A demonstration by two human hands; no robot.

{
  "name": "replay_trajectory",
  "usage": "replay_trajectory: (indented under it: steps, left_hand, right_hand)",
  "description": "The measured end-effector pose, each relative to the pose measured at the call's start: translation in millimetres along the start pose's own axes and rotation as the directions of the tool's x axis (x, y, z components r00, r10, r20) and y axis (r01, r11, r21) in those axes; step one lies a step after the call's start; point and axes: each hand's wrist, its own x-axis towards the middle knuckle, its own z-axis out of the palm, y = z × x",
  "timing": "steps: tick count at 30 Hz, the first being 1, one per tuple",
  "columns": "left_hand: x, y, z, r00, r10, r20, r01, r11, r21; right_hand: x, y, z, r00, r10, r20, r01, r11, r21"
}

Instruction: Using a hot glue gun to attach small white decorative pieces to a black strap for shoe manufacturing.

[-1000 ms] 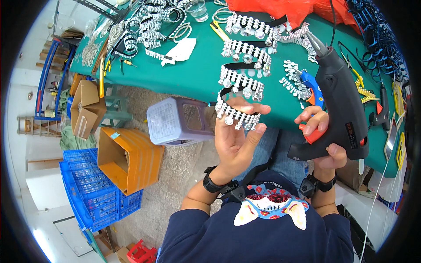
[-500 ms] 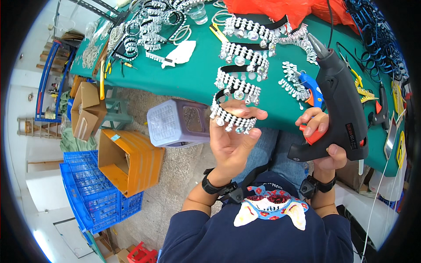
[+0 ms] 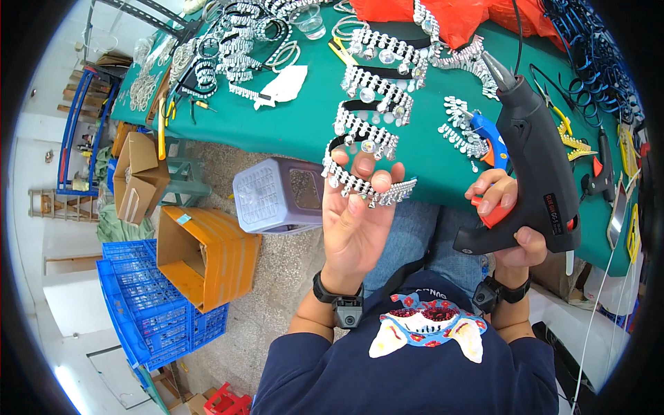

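A long black band trimmed with white rhinestones and dangling clear beads [image 3: 366, 128] zigzags in loops from the table's far side toward me. Its near end is pinched in my left hand [image 3: 356, 232], with the fingers behind and over the band and the thumb in front. My right hand [image 3: 499, 192] grips a large black hot glue gun [image 3: 536, 159], one or more fingers at its red trigger [image 3: 490, 213]. The gun's metal nozzle [image 3: 499, 71] points up and away, apart from the band. A smaller blue glue gun [image 3: 490, 135] lies just left of it, beside a short piece of beaded trim [image 3: 462, 131].
On the green table [image 3: 290, 131] are a heap of rhinestone bands [image 3: 238, 52], a clear cup [image 3: 309, 24], red plastic [image 3: 456, 21], black-blue bands [image 3: 588, 55] and pliers [image 3: 553, 111]. A grey plastic stool [image 3: 266, 197], a yellow carton [image 3: 228, 256] and blue crates [image 3: 149, 297] stand on the floor at left.
My left hand has turned and shifted slightly left and down, bringing the band's near end with it. The loops moved left too. My right hand and the glue gun stay almost still.
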Motion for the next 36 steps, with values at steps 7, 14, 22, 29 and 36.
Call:
replay_trajectory:
  steps: [7, 14, 22, 29, 36]
  left_hand:
    - [0.8, 1.8, -0.9, 0.994, -0.104, -0.024, 0.101, 0.989, -0.109]
    - [3.3, 1.6, -0.6, 0.993, -0.118, -0.010, 0.114, 0.974, -0.194]
    - [4.3, -0.8, -0.5, 0.989, -0.151, -0.003, 0.139, 0.920, -0.366]
    - [4.3, -2.1, -1.4, 0.988, -0.154, 0.009, 0.145, 0.906, -0.397]
    - [6.4, -5.8, -1.7, 0.993, -0.116, 0.008, 0.108, 0.893, -0.438]
  right_hand:
    - [-1.3, 0.0, -0.1, 1.000, -0.001, -0.009, 0.001, 1.000, -0.012]
    - [-0.7, 0.9, 0.2, 1.000, 0.008, -0.008, -0.008, 1.000, -0.018]
    - [-1.0, 1.6, -0.7, 1.000, 0.009, -0.007, -0.009, 1.000, 0.000]
    - [-2.3, 0.0, -2.5, 0.999, 0.049, 0.002, -0.049, 0.998, -0.025]
    - [-4.1, 4.7, -7.6, 0.998, 0.055, 0.022, -0.054, 0.998, -0.030]
